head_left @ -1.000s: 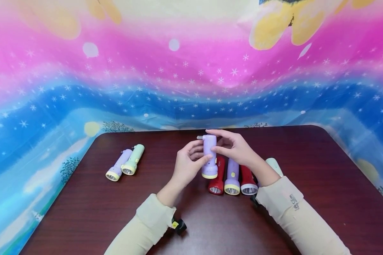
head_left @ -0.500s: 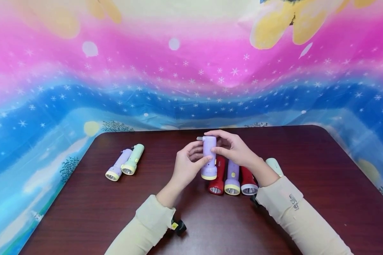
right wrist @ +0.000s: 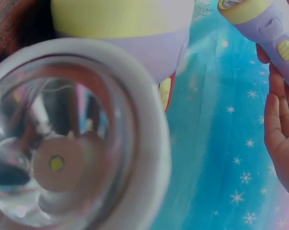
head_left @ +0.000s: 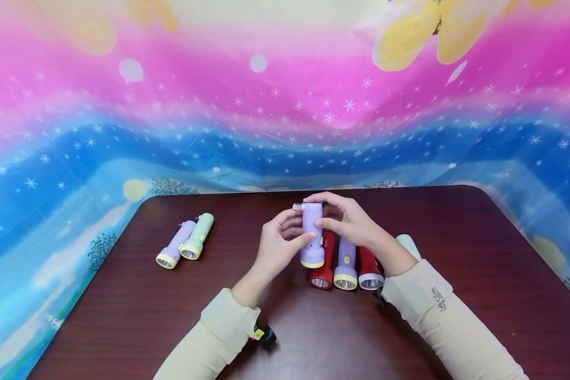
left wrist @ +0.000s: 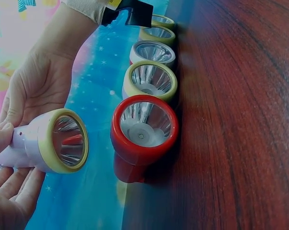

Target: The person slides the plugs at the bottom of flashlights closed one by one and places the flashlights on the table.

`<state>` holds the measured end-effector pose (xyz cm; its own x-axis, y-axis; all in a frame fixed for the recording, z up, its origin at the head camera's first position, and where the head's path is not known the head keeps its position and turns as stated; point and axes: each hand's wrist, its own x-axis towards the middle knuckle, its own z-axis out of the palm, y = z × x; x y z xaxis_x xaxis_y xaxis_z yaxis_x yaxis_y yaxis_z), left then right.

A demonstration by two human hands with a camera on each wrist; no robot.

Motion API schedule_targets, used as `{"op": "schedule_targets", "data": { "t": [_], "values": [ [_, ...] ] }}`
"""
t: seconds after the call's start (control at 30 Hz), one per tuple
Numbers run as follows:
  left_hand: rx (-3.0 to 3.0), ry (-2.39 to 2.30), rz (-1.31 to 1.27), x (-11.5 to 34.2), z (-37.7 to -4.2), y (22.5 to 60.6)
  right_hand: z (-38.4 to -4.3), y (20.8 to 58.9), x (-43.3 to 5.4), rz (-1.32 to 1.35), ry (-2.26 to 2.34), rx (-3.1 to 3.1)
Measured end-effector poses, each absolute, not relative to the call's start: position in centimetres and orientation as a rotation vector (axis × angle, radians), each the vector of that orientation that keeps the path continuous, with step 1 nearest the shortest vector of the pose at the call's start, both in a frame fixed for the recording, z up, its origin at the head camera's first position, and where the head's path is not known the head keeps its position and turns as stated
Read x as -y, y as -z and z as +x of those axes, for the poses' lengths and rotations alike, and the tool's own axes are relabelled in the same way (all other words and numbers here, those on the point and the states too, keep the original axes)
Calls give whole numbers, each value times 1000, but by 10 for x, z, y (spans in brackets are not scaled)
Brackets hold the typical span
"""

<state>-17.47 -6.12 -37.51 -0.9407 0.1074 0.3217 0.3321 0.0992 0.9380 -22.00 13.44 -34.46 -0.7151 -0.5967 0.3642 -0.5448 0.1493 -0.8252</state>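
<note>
Both hands hold one light purple flashlight [head_left: 312, 232] above the table, its yellow-rimmed head pointing down and metal plug prongs [head_left: 297, 207] sticking out leftward near the top. My left hand [head_left: 277, 243] grips its lower body, thumb on the front. At the upper end, my right hand [head_left: 353, 221] holds it between thumb and fingers. The left wrist view shows the flashlight's lens [left wrist: 70, 141] facing the camera. Behind the hands lie a red flashlight [head_left: 321, 277], a purple one [head_left: 346, 264] and a red one with a white rim [head_left: 370, 274].
A mint green flashlight [head_left: 407, 245] lies partly hidden behind the right forearm. At the table's left lie another purple flashlight [head_left: 173, 248] and a mint green one [head_left: 199, 235], side by side. A printed cloth [head_left: 247, 153] hangs behind the dark wooden table [head_left: 123, 316].
</note>
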Motion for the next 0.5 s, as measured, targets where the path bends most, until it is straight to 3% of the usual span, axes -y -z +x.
{"op": "schedule_targets", "data": {
  "t": [0.5],
  "values": [
    [2213,1946,-418,61,-173,374,-219,343,-135,-1184,1609,-2379]
  ]
}}
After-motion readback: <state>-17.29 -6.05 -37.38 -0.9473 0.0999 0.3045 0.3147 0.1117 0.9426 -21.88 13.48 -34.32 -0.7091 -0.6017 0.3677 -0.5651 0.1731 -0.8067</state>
